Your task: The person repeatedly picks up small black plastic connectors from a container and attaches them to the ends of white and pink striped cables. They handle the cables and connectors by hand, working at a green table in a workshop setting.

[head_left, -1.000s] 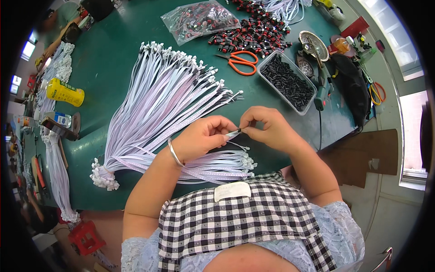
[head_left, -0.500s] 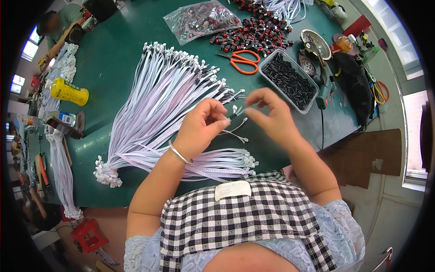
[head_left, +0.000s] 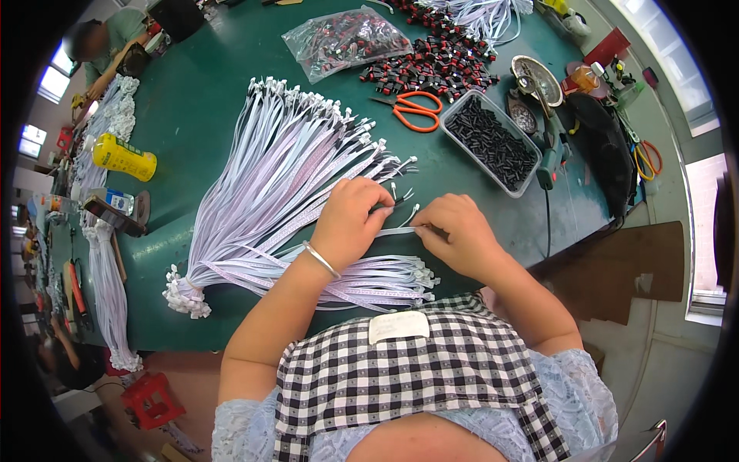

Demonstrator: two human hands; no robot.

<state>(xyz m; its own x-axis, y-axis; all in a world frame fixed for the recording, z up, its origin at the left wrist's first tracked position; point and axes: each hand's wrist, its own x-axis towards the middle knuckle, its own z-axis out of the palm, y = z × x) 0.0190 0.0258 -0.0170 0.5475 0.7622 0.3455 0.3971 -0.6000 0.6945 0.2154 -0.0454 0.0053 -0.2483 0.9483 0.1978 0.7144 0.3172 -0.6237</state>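
White cable spans crosswise between both hands; left hand and right hand each pinch one end, fingers closed.

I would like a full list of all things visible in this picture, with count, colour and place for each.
ribbon cables: large fanned bundle, white-lilac, table centre
finished cables: smaller bundle, white, near table edge
single cable: one, white, held between both hands
scissors: one, orange, behind the bundle
tray of small black parts: one, clear, right of scissors
red-black parts: loose pile, far table
plastic bag: one, clear, far table
yellow bottle: one, far left
table: one, green
left hand: bracelet on wrist, on the cable
right hand: pinching the cable
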